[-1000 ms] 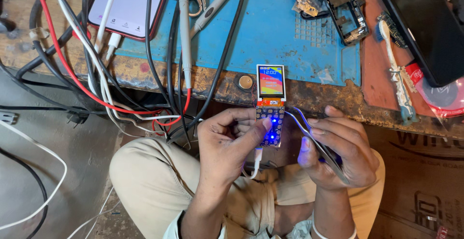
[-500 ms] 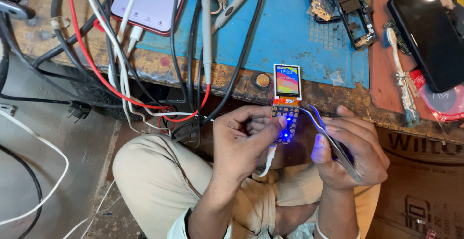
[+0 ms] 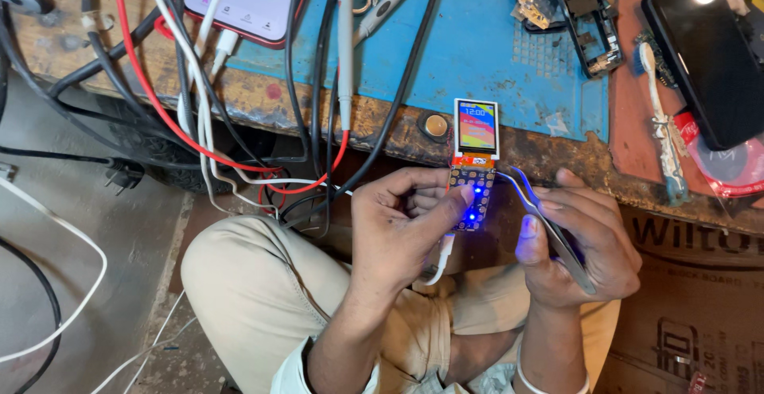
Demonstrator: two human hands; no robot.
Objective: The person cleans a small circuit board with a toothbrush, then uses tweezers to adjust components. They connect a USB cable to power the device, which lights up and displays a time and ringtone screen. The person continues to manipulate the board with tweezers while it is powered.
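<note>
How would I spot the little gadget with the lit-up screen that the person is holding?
Start at the blue mat on the worn workbench and drop to the bench's front edge, where two hands meet. The left hand pinches a small circuit board there, while the right hand holds tweezers beside it. It is the only thing with a tiny colourful striped screen above a glowing blue light.
</note>
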